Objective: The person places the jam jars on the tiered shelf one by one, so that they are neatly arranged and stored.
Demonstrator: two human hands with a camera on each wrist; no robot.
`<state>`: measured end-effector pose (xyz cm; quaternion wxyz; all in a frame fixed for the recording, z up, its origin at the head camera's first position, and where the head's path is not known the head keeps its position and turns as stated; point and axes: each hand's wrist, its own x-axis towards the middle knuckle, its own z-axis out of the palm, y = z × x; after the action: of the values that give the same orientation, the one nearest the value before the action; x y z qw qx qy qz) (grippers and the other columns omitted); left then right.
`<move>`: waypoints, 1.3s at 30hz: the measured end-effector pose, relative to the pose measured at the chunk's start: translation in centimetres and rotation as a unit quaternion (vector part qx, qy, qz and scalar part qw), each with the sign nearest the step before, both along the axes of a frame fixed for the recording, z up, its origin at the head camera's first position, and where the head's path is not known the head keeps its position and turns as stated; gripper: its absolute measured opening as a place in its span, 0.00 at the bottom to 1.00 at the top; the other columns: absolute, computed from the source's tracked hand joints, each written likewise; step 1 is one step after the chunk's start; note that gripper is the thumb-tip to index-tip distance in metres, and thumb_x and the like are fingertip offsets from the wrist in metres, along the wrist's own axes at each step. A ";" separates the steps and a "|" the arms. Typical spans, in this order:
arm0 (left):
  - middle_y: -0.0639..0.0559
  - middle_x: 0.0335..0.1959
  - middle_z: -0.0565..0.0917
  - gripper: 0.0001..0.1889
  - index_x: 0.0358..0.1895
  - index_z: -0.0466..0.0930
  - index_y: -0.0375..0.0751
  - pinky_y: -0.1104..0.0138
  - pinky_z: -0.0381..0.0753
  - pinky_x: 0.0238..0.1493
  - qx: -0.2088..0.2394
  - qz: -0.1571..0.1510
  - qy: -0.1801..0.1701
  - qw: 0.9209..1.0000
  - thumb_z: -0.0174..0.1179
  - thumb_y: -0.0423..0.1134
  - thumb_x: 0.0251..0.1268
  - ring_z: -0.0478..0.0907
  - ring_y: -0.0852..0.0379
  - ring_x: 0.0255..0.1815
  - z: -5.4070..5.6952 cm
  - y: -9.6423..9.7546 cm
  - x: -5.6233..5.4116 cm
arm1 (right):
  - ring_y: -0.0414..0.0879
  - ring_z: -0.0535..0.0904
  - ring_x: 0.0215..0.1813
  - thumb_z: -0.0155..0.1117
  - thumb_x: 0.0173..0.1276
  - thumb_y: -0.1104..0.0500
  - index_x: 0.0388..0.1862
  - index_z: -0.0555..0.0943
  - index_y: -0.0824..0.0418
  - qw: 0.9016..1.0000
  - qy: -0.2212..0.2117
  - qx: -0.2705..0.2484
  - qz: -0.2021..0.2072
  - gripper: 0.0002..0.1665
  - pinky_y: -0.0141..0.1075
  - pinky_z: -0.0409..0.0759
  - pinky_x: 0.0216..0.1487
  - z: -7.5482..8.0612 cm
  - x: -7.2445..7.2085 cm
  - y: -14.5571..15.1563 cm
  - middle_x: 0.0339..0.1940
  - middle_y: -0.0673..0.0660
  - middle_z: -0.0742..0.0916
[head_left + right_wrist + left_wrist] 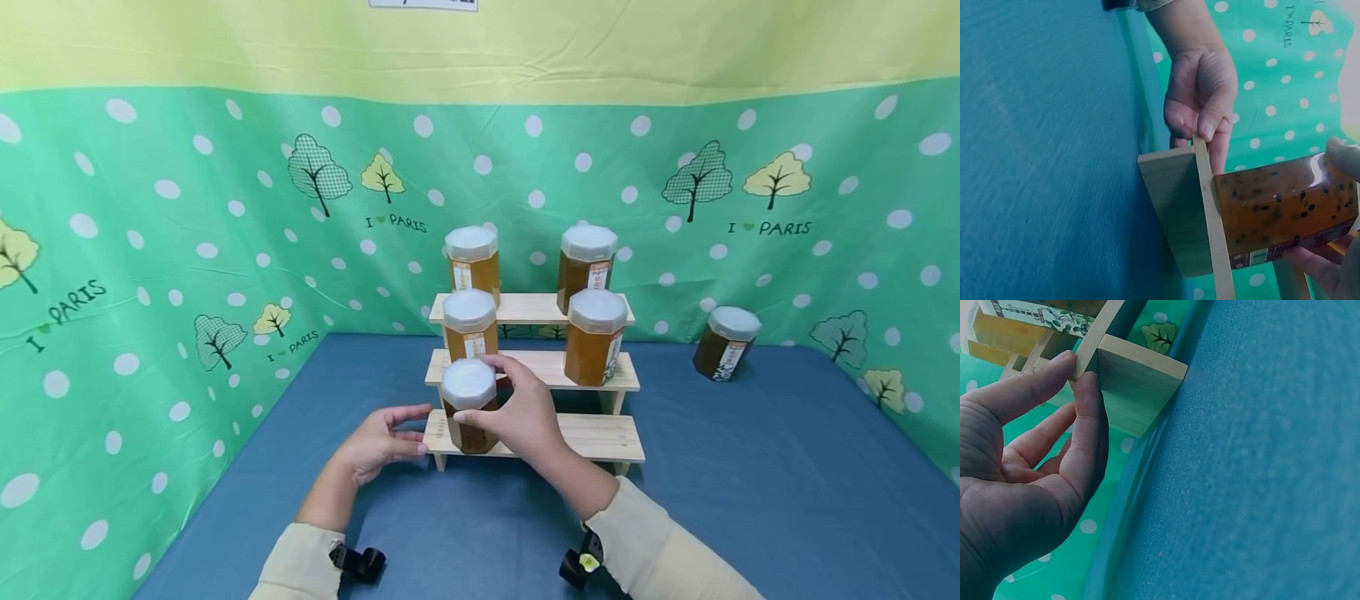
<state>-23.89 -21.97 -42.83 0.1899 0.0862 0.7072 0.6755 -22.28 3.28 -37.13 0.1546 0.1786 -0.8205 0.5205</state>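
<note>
My right hand [525, 414] holds a capped jar [470, 408] of amber stuff with dark seeds, thumb on one side and fingers on the other. The jar stands upright at the left end of the lowest step of a three-tier wooden rack [592, 435]. In the right wrist view the jar [1285, 209] has its base against the board. With thumb and fingertips, my left hand [382, 444] pinches the left end of that same board. The left wrist view shows this hand [1035, 444] at the board's corner, above the rack's leg [1138, 381].
On the middle step stand two jars, one left [470, 333] and one right [595, 342]. Two more, left [472, 262] and right [587, 267], are on the top step. A dark jar [726, 346] stands on the blue table [750, 483] at right, before a green dotted cloth [247, 217].
</note>
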 end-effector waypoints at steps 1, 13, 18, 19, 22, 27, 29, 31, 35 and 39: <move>0.29 0.58 0.77 0.39 0.72 0.58 0.25 0.58 0.83 0.48 0.000 0.000 0.001 1.000 0.66 0.24 0.57 0.83 0.49 0.47 0.0 0.0 0.0 | 0.45 0.77 0.50 0.84 0.44 0.51 0.62 0.76 0.53 1.000 0.002 0.002 0.002 0.44 0.45 0.81 0.47 0.0 0.0 0.0 0.55 0.49 0.82; 0.29 0.57 0.77 0.39 0.71 0.59 0.25 0.57 0.83 0.48 -0.001 0.007 -0.002 1.000 0.67 0.24 0.55 0.83 0.48 0.48 -0.2 0.2 -0.1 | 0.46 0.79 0.52 0.83 0.47 0.54 0.61 0.77 0.54 0.999 0.010 -0.029 0.014 0.40 0.44 0.84 0.47 -0.3 0.1 1.9 0.57 0.50 0.80; 0.29 0.58 0.76 0.39 0.71 0.60 0.26 0.57 0.83 0.48 -0.005 0.011 -0.001 1.000 0.68 0.24 0.55 0.83 0.47 0.48 -0.2 0.3 -0.1 | 0.48 0.77 0.55 0.81 0.51 0.58 0.60 0.77 0.57 0.996 0.040 -0.035 0.067 0.37 0.48 0.80 0.55 -0.1 0.2 3.5 0.58 0.51 0.79; 0.29 0.58 0.76 0.39 0.71 0.60 0.26 0.57 0.83 0.48 -0.006 0.012 0.000 1.000 0.68 0.24 0.55 0.83 0.47 0.48 -0.2 0.3 -0.1 | 0.48 0.76 0.56 0.80 0.51 0.59 0.60 0.77 0.57 0.995 0.040 -0.041 0.078 0.36 0.50 0.79 0.56 -0.1 0.2 3.8 0.58 0.52 0.79; 0.29 0.58 0.76 0.39 0.71 0.60 0.26 0.57 0.83 0.48 -0.008 0.012 0.001 1.000 0.68 0.25 0.55 0.83 0.46 0.48 -0.2 0.2 0.0 | 0.50 0.76 0.57 0.78 0.54 0.61 0.60 0.77 0.59 0.993 0.032 -0.058 0.100 0.34 0.51 0.77 0.59 0.2 0.6 4.6 0.59 0.54 0.78; 0.29 0.58 0.77 0.39 0.71 0.60 0.26 0.56 0.83 0.49 -0.006 0.010 0.000 1.000 0.68 0.25 0.55 0.83 0.47 0.48 -0.2 0.2 -0.1 | 0.51 0.75 0.57 0.77 0.55 0.65 0.59 0.76 0.61 0.991 0.037 -0.068 0.113 0.32 0.50 0.76 0.59 0.5 1.1 5.8 0.59 0.56 0.78; 0.29 0.58 0.77 0.39 0.71 0.60 0.27 0.56 0.83 0.49 -0.004 0.010 -0.002 1.000 0.67 0.25 0.55 0.83 0.47 0.48 -0.2 0.1 -0.1 | 0.50 0.76 0.57 0.77 0.54 0.66 0.59 0.77 0.61 0.990 0.046 -0.070 0.116 0.32 0.47 0.77 0.59 0.6 1.3 6.1 0.58 0.56 0.78; 0.29 0.58 0.77 0.39 0.71 0.59 0.26 0.56 0.83 0.49 -0.002 0.008 -0.003 1.000 0.67 0.24 0.55 0.83 0.47 0.48 -0.2 0.1 -0.1 | 0.50 0.76 0.56 0.77 0.53 0.68 0.58 0.77 0.62 0.988 0.062 -0.069 0.120 0.32 0.43 0.78 0.58 0.7 1.5 6.5 0.57 0.56 0.78; 0.29 0.58 0.76 0.40 0.71 0.59 0.26 0.56 0.82 0.49 0.001 0.004 -0.003 1.000 0.67 0.24 0.55 0.83 0.47 0.48 -0.3 0.1 0.0 | 0.51 0.76 0.54 0.76 0.53 0.71 0.56 0.77 0.65 0.983 0.102 -0.075 0.134 0.30 0.37 0.78 0.56 0.7 1.8 7.5 0.55 0.56 0.79; 0.29 0.58 0.76 0.40 0.72 0.58 0.26 0.56 0.82 0.49 0.001 0.002 -0.003 1.000 0.67 0.24 0.56 0.83 0.47 0.49 -0.3 0.1 -0.1 | 0.53 0.77 0.53 0.73 0.53 0.75 0.56 0.77 0.66 0.977 0.137 -0.079 0.143 0.30 0.34 0.78 0.55 0.8 2.0 8.5 0.54 0.58 0.79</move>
<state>-23.96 -21.87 -43.08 0.1904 0.0827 0.7058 0.6773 -20.27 11.79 -36.30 0.2033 0.3515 -0.7133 0.5713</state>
